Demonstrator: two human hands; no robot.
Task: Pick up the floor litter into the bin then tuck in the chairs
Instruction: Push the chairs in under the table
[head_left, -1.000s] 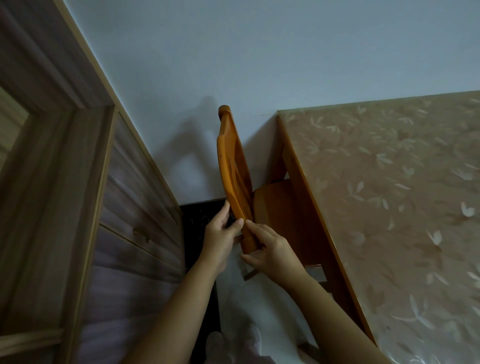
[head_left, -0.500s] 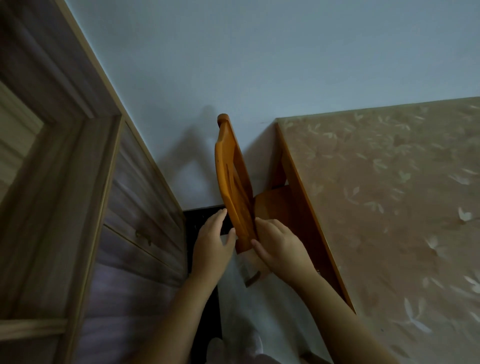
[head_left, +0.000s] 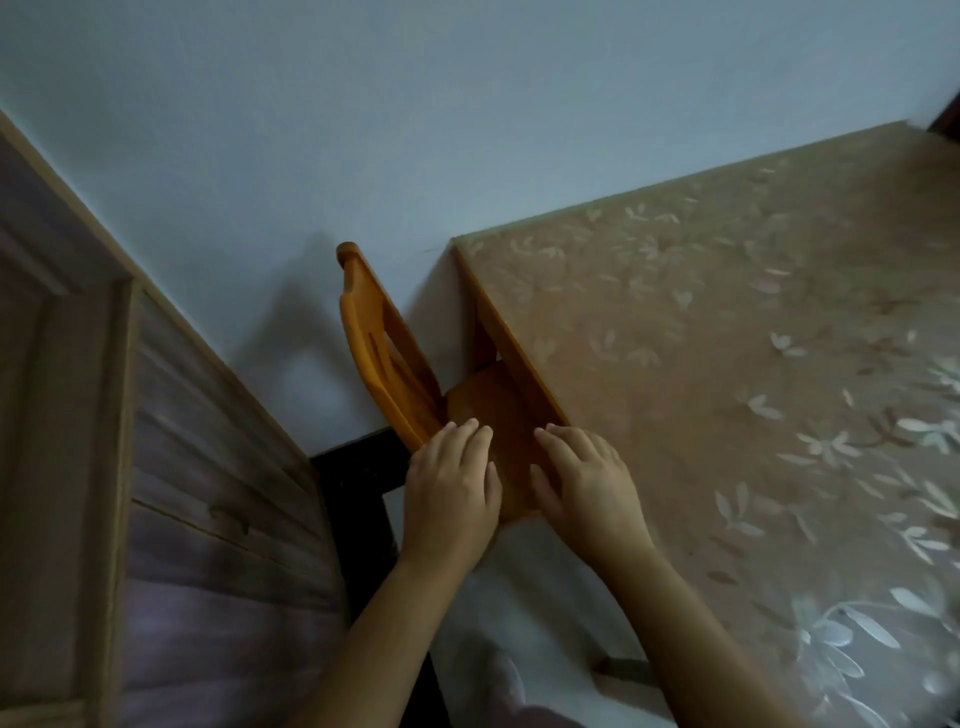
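Orange-brown wooden chair (head_left: 387, 358) sits at the left edge of the counter (head_left: 727, 374), backrest toward the door side, seat partly under the counter's overhang. Backrest top rail runs away from the camera toward the pale wall (head_left: 415, 104), which carries its shadow.

Left hand (head_left: 451, 493): palm down on the near end of the seat, right at the base of the backrest, fingers flat and extended, pointing away from the camera. Grip released, nothing clasped, just resting or pressing on the wood.

Right hand (head_left: 584, 483): on the seat's near right corner, just beside the counter edge. Fingers slightly curled over the seat edge; the thumb side wraps the near rim. Can't tell whether it's truly clenched on the rim or only laid against it. Visible seat wood shows between the two hands; the hands aren't touching each other.

Counter surface is covered by a tan cloth with a pale leaf/flower print; nothing visible standing on it in this view.

Left of frame: wooden door (head_left: 197, 519) with grey-purple panels and light wood frame. Dark baseboard strip (head_left: 358, 467) at the wall foot below the chair. Floor (head_left: 545, 597) under the arms is pale. No litter or bin visible in this view. Scene is dim; the lower edge is blurred.
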